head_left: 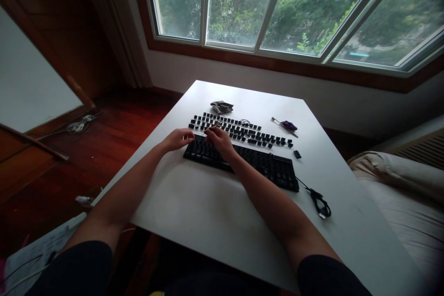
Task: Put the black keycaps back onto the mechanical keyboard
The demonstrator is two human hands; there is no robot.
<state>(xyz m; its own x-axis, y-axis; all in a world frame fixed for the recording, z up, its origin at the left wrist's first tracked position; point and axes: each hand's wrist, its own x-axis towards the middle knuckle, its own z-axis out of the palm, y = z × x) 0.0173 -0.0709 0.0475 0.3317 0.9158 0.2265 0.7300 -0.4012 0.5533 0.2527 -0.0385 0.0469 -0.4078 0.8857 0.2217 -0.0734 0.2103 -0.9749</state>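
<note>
A black keyboard (256,162) lies at an angle on the white table, its switch field bare of many caps. My left hand (178,139) is at the keyboard's upper left corner, fingers loosely bent and apart, with nothing visible between them. Over the left part of the keyboard, my right hand (219,141) is closed on a thin stick-like tool (218,125), which points up and away; its exact kind is too small to tell. Rows of loose black keycaps (239,128) are spread just behind the keyboard. My right hand hides some keys beneath it.
A crumpled grey cloth (222,107) lies behind the keycaps. To the right are a purple brush-like item (288,125) and a small black piece (297,154). The coiled USB cable (321,203) rests right of the keyboard on the white table (194,212). Beyond stands a window.
</note>
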